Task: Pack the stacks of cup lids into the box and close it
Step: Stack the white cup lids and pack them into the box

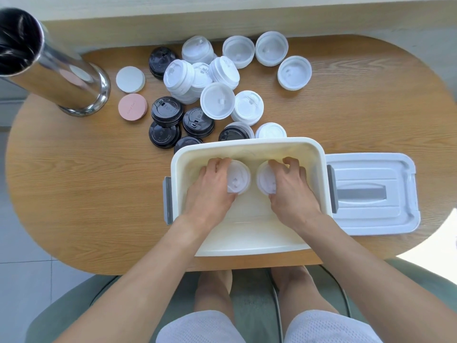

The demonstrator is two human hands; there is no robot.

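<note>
Both hands were down inside the open white box (249,144): the left hand (212,191) had its fingers curled round one white lid stack (238,178), the right hand (290,191) gripped a second white lid stack (265,178) just beside it, at the box's middle. The box lid (373,194) lay off, touching the box at 3 o'clock. Beyond the box at 12 o'clock, roughly nine white stacks (217,100) and six black stacks (167,111) waited on the wooden table (74,181). Two coasters, one white (130,79) and one pink (132,107), sat at 10 o'clock.
</note>
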